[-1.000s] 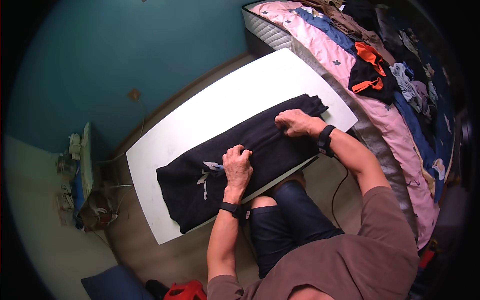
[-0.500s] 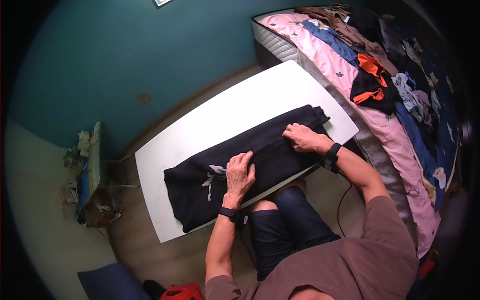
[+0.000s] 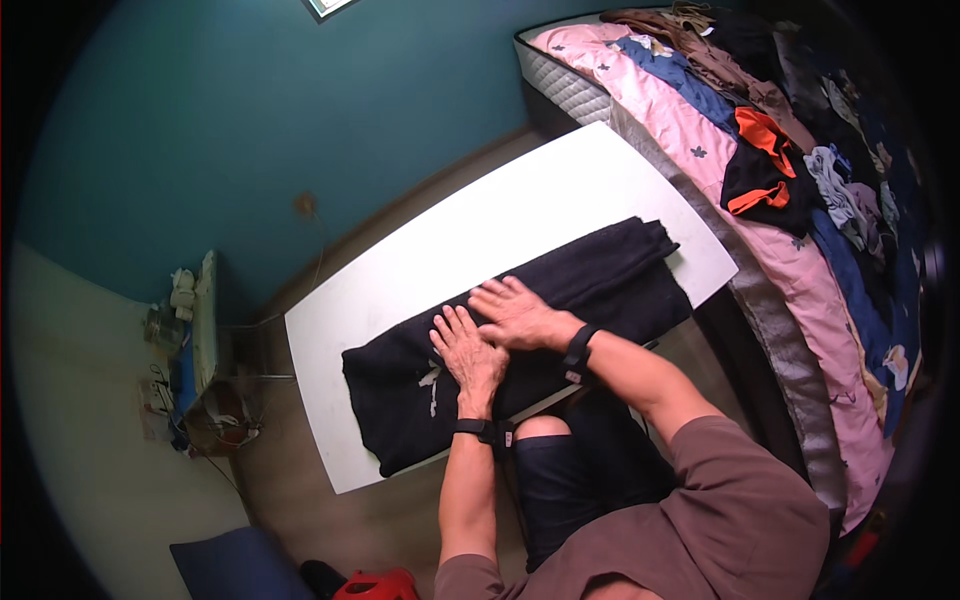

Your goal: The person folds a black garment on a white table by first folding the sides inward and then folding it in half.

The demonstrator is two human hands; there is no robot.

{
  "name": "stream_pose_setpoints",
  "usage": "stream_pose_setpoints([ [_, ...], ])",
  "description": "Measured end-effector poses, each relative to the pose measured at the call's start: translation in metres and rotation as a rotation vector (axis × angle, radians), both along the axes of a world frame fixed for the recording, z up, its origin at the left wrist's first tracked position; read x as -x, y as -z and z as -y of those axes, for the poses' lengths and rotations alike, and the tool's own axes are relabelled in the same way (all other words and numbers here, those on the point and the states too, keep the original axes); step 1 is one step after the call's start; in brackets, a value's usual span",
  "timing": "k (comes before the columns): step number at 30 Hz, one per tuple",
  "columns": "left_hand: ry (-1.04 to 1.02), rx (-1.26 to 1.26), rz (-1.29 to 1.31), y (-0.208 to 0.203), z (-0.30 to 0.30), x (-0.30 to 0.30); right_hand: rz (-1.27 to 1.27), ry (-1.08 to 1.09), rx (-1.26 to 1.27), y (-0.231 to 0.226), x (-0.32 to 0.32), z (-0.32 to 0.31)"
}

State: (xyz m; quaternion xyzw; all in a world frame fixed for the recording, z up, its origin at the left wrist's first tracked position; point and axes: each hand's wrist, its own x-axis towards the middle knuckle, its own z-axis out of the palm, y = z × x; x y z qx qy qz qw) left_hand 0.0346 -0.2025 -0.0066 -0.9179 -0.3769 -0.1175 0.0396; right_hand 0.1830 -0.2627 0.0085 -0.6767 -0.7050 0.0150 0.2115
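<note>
A black knit garment (image 3: 600, 275) with a small pale print lies folded into a long strip across a white table (image 3: 530, 195). My left hand (image 3: 468, 355) rests flat on the middle of the cloth, fingers stretched out, partly covering the print. Beside it my right hand (image 3: 520, 312) also lies flat on the garment, fingers extended, its thumb side touching or overlapping the left hand. Neither hand grips the fabric. The garment's right end is uneven, with layers showing near the table's right side.
To the right stands a bed (image 3: 690, 150) with pink bedding, heaped with clothes, among them a black and orange garment (image 3: 765, 170). A small cluttered stand (image 3: 207, 330) is at the left by the wall. A red object (image 3: 375, 585) sits at the lower edge.
My right hand has moved left from the garment's right part to beside my left hand, its curled fingers now flat. My left hand's fingers have straightened too.
</note>
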Motion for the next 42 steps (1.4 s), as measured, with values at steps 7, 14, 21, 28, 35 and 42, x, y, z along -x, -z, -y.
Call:
stream_pose_setpoints([
  [7, -0.063, 0.079, 0.044, -0.017, 0.005, 0.0, 0.148, 0.378, 0.338, -0.01, -0.135, 0.094],
  [14, -0.075, 0.021, 0.037, -0.014, 0.008, -0.003, -0.133, 0.799, 0.445, -0.013, -0.193, 0.162],
  [21, -0.076, -0.057, 0.03, -0.013, 0.007, 0.001, 0.029, 0.18, -0.011, -0.044, -0.041, 0.041],
  [28, -0.067, -0.039, 0.026, -0.007, 0.008, -0.005, -0.007, 0.034, 0.082, 0.001, -0.031, 0.009],
  [35, -0.066, -0.025, 0.058, -0.013, 0.008, -0.006, 0.046, 0.513, 0.308, -0.002, -0.183, 0.105],
  [42, -0.077, -0.002, 0.057, -0.014, 0.009, -0.006, -0.019, 0.717, 0.372, -0.018, -0.179, 0.113],
])
